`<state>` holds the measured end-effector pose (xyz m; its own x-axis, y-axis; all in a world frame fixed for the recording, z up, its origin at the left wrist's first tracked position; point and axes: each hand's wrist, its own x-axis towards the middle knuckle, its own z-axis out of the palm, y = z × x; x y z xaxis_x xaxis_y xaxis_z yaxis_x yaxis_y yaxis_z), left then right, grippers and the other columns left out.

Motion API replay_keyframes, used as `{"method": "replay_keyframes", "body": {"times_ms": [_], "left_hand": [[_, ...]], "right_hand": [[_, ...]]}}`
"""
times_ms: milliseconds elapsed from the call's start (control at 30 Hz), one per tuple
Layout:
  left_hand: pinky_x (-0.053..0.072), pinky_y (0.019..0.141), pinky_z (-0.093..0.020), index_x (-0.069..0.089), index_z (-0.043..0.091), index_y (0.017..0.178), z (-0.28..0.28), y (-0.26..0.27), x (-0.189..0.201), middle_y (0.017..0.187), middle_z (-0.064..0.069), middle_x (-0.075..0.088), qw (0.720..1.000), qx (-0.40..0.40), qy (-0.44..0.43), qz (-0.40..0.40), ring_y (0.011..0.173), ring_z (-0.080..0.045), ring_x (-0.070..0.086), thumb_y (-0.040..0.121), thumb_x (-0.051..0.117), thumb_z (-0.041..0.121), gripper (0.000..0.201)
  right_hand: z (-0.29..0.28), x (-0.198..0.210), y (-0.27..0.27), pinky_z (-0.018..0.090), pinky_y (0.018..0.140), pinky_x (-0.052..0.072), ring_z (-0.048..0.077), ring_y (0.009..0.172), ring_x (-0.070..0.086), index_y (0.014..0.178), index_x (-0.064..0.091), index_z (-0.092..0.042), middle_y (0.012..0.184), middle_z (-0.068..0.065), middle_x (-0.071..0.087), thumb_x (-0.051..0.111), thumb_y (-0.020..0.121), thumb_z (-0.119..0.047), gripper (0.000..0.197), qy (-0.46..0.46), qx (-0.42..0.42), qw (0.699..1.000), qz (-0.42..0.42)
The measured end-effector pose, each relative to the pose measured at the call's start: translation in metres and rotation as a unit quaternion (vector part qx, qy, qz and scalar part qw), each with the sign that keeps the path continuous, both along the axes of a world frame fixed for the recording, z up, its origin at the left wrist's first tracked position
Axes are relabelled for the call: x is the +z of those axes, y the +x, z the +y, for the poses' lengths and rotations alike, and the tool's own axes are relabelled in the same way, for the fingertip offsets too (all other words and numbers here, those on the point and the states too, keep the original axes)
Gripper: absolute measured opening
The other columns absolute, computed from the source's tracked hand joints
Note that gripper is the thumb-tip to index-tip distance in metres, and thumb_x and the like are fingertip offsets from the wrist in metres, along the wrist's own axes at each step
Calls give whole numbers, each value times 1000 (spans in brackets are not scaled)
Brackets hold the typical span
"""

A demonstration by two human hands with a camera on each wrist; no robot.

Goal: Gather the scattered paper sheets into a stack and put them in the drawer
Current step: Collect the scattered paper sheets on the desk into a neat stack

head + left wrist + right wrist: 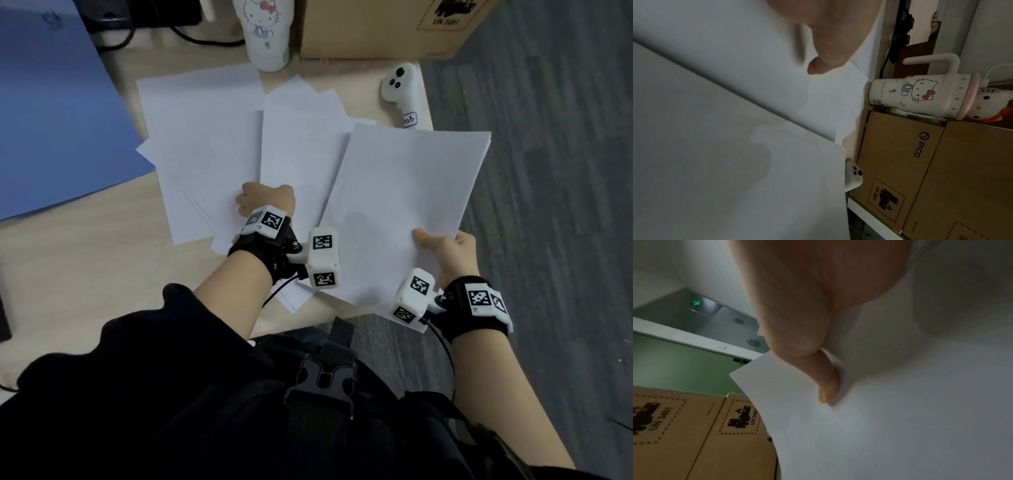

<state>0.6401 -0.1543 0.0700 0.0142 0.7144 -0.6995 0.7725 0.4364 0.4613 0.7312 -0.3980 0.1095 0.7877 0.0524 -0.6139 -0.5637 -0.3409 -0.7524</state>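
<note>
A: We see one cup point(265, 34), one cardboard box point(376, 27) and one white controller point(400, 90) along the bench's point(85, 260) far edge.

B: Our right hand point(445, 248) pinches a stack of sheets point(404, 205) over the right edge. Our left hand point(265, 198) rests on the scattered sheets point(205, 137); we cannot tell its grip, nor count them.

This looks like an office. A light wooden desk point(85, 260) carries loose white paper sheets point(205, 137), a brown cardboard shipping box with a printed battery label point(376, 31), a white cartoon-cat tumbler with a handle point(920, 95) and a white handheld controller point(400, 89). Beside the desk are a blue partition panel point(51, 120) and grey striped carpet point(548, 171).
</note>
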Motion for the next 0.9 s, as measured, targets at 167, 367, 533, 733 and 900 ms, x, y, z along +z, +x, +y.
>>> {"method": "replay_keyframes", "body": {"times_ms": [167,367,533,733,900], "left_hand": [[45,96,-46,39,7,119,-3,13,-6,125,-12,54,999,51,3,-7,114,-31,51,69,67,21,60],[41,96,-38,46,13,126,1,12,-2,137,-11,34,998,-22,-3,61,119,-30,45,72,70,36,63],[49,65,-27,57,4,107,-1,10,1,109,-9,62,998,33,5,-62,88,-24,58,62,71,18,49],[42,55,-22,54,12,64,-4,-22,-7,68,2,57,996,-21,39,-81,72,-19,55,82,64,14,21],[40,62,-24,46,12,59,-13,-60,-9,66,-1,55,994,36,102,-34,68,-22,52,82,63,16,29]], "right_hand": [[-7,-17,8,32,67,52,20,64,63,77,67,-11,65,-4,69,72,77,-1,12,-28,14,999,4],[-5,-26,13,28,64,50,18,62,60,74,63,-14,73,2,65,70,78,1,17,-35,25,999,1],[-6,-29,16,33,71,52,20,66,62,74,64,-14,76,3,66,71,78,2,18,-32,28,999,7],[-6,-19,21,39,78,54,25,76,65,83,67,-9,83,6,68,72,76,2,13,-4,49,999,0],[-1,-8,17,38,74,54,24,73,65,79,69,-8,76,4,70,73,75,0,10,34,86,996,1]]}}
